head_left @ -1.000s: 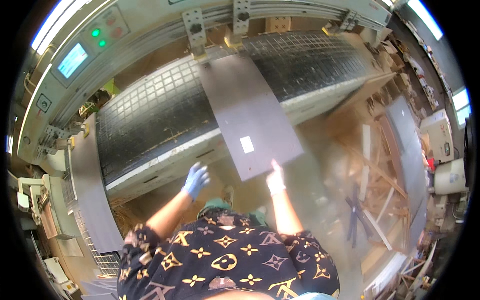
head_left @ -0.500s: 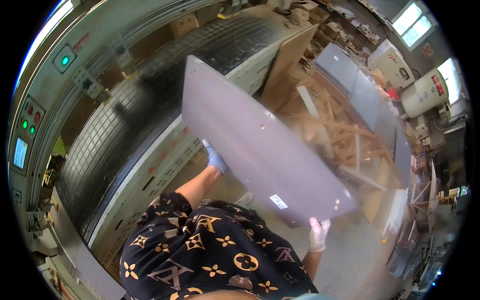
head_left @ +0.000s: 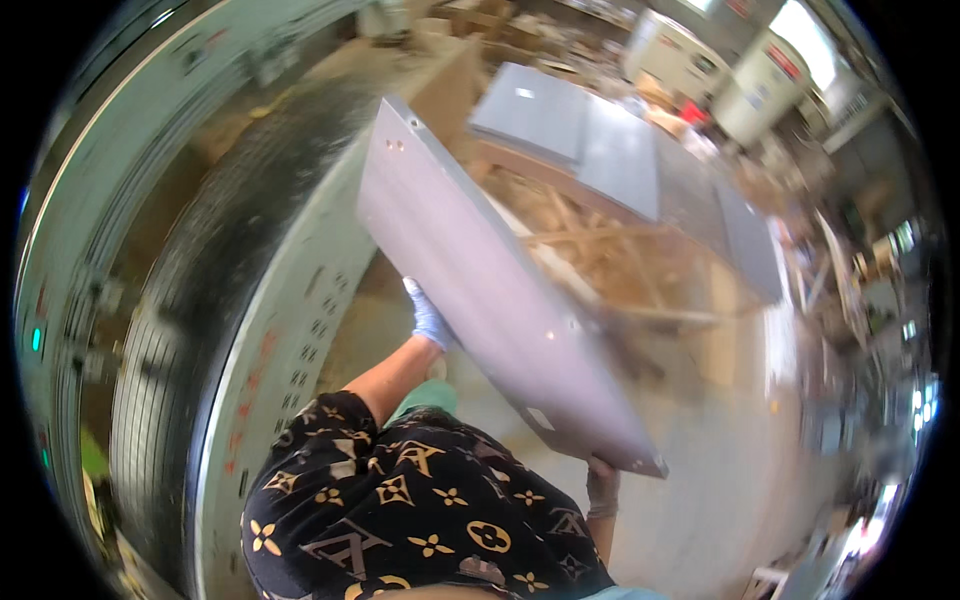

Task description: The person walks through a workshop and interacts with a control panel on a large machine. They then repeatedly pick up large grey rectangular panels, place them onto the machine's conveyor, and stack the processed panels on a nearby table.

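A long flat grey panel (head_left: pixel 470 270) with drilled holes near its corners and a small white label is held up in front of me, slanting from upper left to lower right. My left hand (head_left: pixel 428 315), in a bluish glove, grips its near long edge. My right hand (head_left: pixel 602 485), gloved and in shadow, is closed on the lower edge near the right end; some of its fingers are hidden behind the panel.
On the left runs a long green machine (head_left: pixel 290 330) with a dark belt bed. Ahead, a wooden frame table (head_left: pixel 630 237) bears several grey panels (head_left: pixel 535 115). Cardboard boxes (head_left: pixel 480 20) and a white cylindrical tank (head_left: pixel 755 85) stand at the back.
My view has swung right, away from the machine, with the panel in both hands. The panel now slants more steeply, and the table of panels has shifted left in view.
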The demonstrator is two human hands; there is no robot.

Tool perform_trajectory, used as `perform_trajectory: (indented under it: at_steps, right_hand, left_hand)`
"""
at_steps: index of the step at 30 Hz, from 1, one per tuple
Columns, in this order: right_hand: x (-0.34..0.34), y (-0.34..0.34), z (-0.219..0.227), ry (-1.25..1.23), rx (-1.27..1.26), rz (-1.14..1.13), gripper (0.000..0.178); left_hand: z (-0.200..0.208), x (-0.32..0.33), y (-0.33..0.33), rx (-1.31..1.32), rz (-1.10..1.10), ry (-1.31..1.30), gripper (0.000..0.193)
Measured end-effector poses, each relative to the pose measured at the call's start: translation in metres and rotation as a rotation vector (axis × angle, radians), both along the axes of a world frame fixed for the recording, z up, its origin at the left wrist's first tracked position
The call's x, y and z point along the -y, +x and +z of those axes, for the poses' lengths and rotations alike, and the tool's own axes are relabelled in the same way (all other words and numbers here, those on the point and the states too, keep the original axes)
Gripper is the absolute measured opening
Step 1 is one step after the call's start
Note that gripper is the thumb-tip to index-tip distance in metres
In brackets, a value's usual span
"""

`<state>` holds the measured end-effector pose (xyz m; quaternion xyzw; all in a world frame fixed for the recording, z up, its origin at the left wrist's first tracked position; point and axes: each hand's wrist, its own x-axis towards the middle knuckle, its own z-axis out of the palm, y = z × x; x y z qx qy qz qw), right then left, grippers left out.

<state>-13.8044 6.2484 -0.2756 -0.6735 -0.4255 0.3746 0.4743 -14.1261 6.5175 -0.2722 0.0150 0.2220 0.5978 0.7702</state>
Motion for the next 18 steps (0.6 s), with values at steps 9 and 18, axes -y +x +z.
perform_trajectory:
  at_steps: [9,18]
  right_hand:
    - [-0.149,0.058,0.047,0.14,-0.597,-0.268,0.039]
    - [-0.355,0.076,0.024,0.142,-0.981,-0.295,0.035]
  left_hand:
    - [0.011,-0.232,0.149,-0.173,-0.61,0.06,0.057]
    - [-0.021,-0.268,0.201,-0.485,-1.093,0.334,0.049]
